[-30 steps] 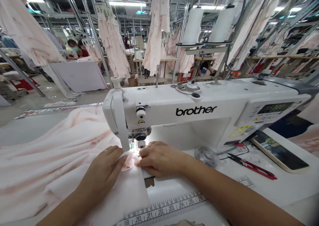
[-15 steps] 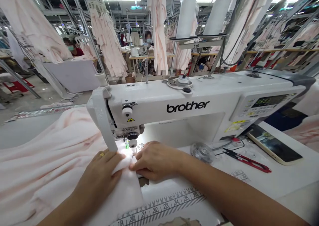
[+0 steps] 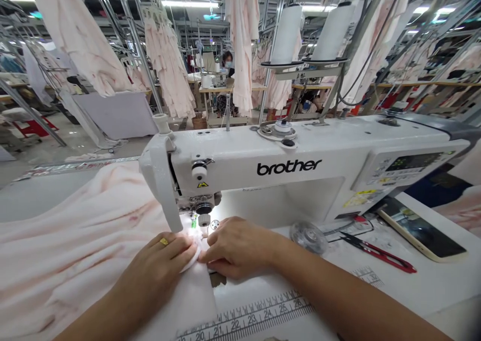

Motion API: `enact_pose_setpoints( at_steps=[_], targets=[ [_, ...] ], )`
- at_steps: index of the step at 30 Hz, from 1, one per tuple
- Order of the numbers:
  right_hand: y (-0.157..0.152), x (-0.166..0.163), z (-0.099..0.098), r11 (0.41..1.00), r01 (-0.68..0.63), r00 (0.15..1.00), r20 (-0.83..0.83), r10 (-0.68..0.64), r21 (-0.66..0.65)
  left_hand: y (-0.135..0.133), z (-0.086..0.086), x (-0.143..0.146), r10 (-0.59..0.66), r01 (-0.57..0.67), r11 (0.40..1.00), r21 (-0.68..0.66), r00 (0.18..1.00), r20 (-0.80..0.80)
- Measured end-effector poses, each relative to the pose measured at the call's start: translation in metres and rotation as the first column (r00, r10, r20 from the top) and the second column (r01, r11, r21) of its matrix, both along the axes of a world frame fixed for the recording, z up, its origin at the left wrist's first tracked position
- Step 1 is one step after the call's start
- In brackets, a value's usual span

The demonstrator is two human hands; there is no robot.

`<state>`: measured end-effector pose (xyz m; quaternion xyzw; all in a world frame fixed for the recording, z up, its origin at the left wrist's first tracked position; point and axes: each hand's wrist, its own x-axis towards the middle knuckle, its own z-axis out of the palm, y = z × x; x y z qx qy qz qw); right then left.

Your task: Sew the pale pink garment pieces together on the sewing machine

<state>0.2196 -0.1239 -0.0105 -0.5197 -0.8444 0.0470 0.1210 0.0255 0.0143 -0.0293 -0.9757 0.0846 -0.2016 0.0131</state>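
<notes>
The pink and white cloth is lying on the left of the counter, reaching up to the lit end of the sewing machine. The left hand is pressing on the cloth there. The right hand is touching its edge. I cannot tell if either grip is pinching it. Farther right, red scissors are lying near a phone.
</notes>
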Motion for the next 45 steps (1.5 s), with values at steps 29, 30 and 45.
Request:
enact_pose_setpoints(
  at_steps=[29, 30, 45],
  targets=[
    [0.005, -0.003, -0.008, 0.979, -0.002, 0.996, 0.089, -0.016, 0.204, 0.015, -0.002, 0.013, 0.173, -0.162, 0.98, 0.119, 0.981, -0.089],
    [0.004, -0.004, -0.008, 0.976, -0.035, 0.996, 0.093, 0.015, 0.215, 0.015, -0.001, 0.013, 0.166, -0.156, 0.981, 0.116, 0.983, -0.079],
    [-0.004, -0.032, -0.018, 0.945, -0.283, 0.957, 0.112, 0.268, 0.164, 0.005, 0.021, -0.024, 0.227, -0.241, 0.946, 0.217, 0.97, 0.089]
  ],
)
